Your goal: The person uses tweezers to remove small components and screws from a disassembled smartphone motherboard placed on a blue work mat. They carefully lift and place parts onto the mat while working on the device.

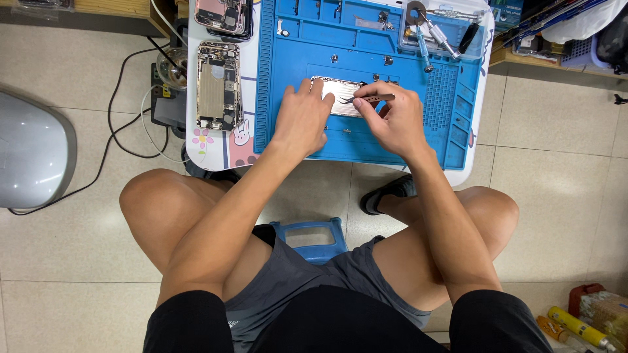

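Open phone (340, 93) on blue mat (288, 78), mid-repair

Your left hand (302, 117) rests spread, steadying the phone's near-left edge; your right hand (392, 117) pinches tweezers (367, 99), tips inside it. Phone lies opened; reassembly appears undone. Two more opened phones (219, 85) lie far left

Black short sleeves, grey shorts, seemingly dark sandal (386, 194).

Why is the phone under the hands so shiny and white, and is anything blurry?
In the head view, overhead light bounces off the metal of the opened phone held down by the left hand, so it glares nearly white; the tweezers in the right hand look sharp, the hands cast only soft shadows on the blue mat, and the floor tiles' lines bend a little toward the edges.
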